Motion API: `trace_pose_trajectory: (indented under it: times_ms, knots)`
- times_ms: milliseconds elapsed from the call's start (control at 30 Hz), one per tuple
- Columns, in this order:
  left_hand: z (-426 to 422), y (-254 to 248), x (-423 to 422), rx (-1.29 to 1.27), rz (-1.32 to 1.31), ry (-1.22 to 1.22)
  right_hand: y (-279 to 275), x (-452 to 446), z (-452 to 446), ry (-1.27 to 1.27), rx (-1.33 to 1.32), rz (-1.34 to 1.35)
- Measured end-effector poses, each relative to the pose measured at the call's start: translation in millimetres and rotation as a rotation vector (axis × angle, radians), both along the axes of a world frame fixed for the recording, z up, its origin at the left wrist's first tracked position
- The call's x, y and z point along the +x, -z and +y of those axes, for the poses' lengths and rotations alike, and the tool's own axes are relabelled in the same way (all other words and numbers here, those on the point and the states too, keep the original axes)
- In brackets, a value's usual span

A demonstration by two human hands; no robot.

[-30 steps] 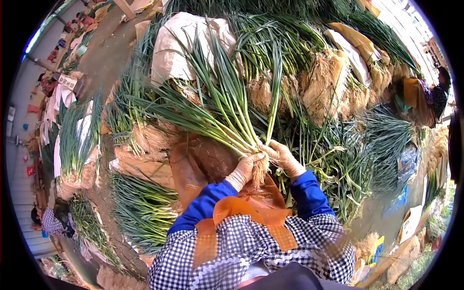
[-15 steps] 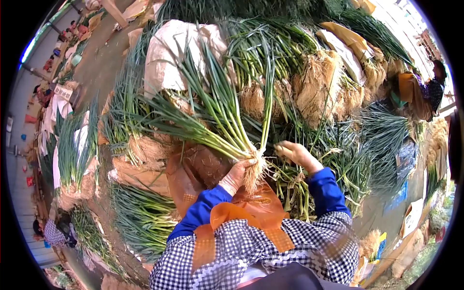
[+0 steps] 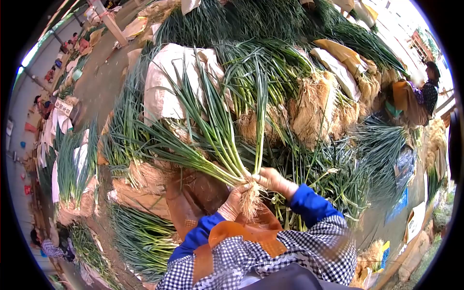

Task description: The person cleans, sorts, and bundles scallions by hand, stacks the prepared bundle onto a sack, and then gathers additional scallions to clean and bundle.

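Observation:
A bunch of green onions (image 3: 217, 140) fans out upward from my hands, with pale stringy roots hanging below. My left hand (image 3: 234, 202) is closed around the base of its stalks, just above the roots. Close beside it, my right hand (image 3: 273, 181) pinches the right side of the same bunch at the base, its fingertips partly hidden. Under the bunch, an orange-brown apron (image 3: 191, 205) covers my lap.
Beyond the bunch lie a white sack (image 3: 166, 79) and piled onions with thick roots (image 3: 314, 108). Loose stalks (image 3: 333, 179) lie to the right. Another onion pile (image 3: 140, 237) is at the lower left. A person (image 3: 429, 92) sits at the far right.
My right hand left the bunch, hung apart from it half a second ago, and is now back at its base. My left hand kept its hold. The view has tilted up.

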State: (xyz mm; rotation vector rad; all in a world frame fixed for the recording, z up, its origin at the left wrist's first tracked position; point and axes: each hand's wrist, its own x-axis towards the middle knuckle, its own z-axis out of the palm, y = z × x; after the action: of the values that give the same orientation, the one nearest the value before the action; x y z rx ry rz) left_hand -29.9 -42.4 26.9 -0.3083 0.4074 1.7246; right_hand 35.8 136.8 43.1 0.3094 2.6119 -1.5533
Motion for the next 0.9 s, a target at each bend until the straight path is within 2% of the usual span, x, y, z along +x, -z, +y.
trace_pose_trajectory:
  times_ms: [33,100,133,167,233,267,300,333,367,400,467,500,567,600,667,700,767,800,833,900]
  knots:
    - [-1.3,-4.8,2.3,-0.007,-0.006,-0.006,-3.3,10.4,-15.2,0.166,0.022,0.12]
    - [-3.6,-26.8,6.1,0.016,0.038,0.06,-59.2,15.0,6.8,-0.127,0.446,0.002]
    - [-4.0,-32.3,1.7,0.05,0.003,0.093,-61.5,20.4,21.2,-0.184,0.469,0.205]
    - [-3.6,-45.5,-2.4,0.066,0.043,0.119,-78.6,19.7,33.6,-0.295,0.474,0.166]
    - [-3.6,-36.3,-8.2,0.177,0.039,0.213,-74.4,10.2,60.4,-0.209,0.128,0.203]
    - [-3.0,-57.8,-11.2,0.22,0.101,0.203,-71.8,0.3,77.3,-0.087,0.097,0.14]
    - [-9.4,-81.5,-12.5,0.133,0.182,0.196,-66.7,-10.7,94.3,0.036,0.069,0.084]
    - [-11.7,-93.2,-18.3,0.136,0.232,0.182,-56.3,-24.0,114.5,0.151,0.142,-0.033]
    - [-15.2,-99.4,-22.4,0.176,0.268,0.163,-31.2,-32.6,141.5,0.105,0.477,0.191]
    - [-19.8,-104.3,-25.8,0.206,0.31,0.14,-32.1,-50.8,152.2,0.086,0.928,0.187]
    - [-25.9,-112.0,-35.0,0.24,0.408,0.079,-54.7,-69.7,165.3,0.543,0.793,0.083]
    - [-26.6,-116.7,-39.5,0.233,0.482,0.045,-53.1,-80.5,177.0,0.581,0.74,0.084]
    - [-26.1,-120.2,-49.8,0.184,0.714,-0.044,-38.1,-106.6,192.8,0.601,0.762,-0.143]
    - [-24.7,-118.6,-54.0,0.127,0.905,-0.093,-26.4,-114.1,196.4,0.498,0.827,-0.27]
    - [-14.7,-105.2,-58.8,-0.035,1.418,-0.178,-4.4,-124.5,201.7,0.489,0.823,-0.267]
    - [-10.4,-93.6,-59.9,-0.117,1.545,-0.198,3.3,-126.2,205.8,0.472,0.828,-0.255]
    - [1.5,-55.7,-58.5,-0.051,1.195,-0.229,-13.4,-125.4,205.4,0.358,0.695,-0.366]
    - [3.1,-39.3,-51.4,-0.018,0.701,-0.156,-19.8,-114.4,200.9,0.388,0.536,-0.184]
    - [5.8,-48.5,-43.9,0.032,0.578,-0.134,-29.1,-101.3,193.7,0.425,0.375,-0.008]
    - [3.9,-36.3,-34.2,0.058,0.501,-0.129,-64.8,-75.7,156.0,0.503,0.014,0.155]
